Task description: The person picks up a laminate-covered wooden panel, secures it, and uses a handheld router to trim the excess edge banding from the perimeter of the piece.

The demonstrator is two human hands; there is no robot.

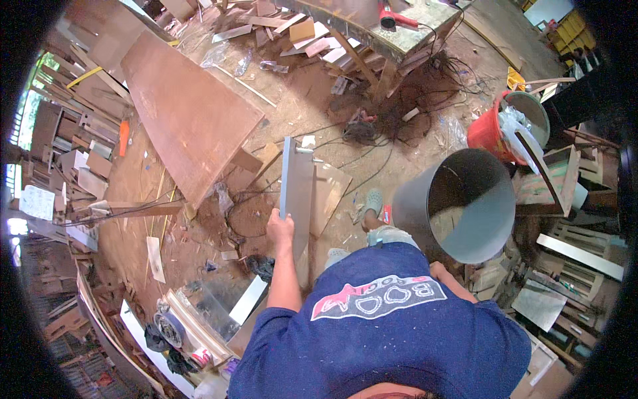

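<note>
Workshop floor seen from above, person in blue shirt [385,332] looking down at own body. Left hand [280,226] closed round the near end of a long grey board [296,193], fingers wrapped on its left edge; board runs away from the person, far end up near a small white bit on the dirt floor [292,93]. Right hand not visible: forearm [452,279] disappears behind/under a big grey bucket [465,206] at the person's right side, so can't tell if it's gripping or open. Bucket's open mouth faces up-left, inside pale. Feet in light shoes [373,199] just left of bucket, near board's right side. Flat tan panel [329,193] lies under/beside the board. Big brown plywood sheet [186,113] lies to the left, well apart. Red bucket [495,130] w/ white plastic in it sits behind grey one. Black cables [362,130] tangled on floor past the board. Red power tool [392,16] on workbench at top. Wood offcuts all round.
</note>
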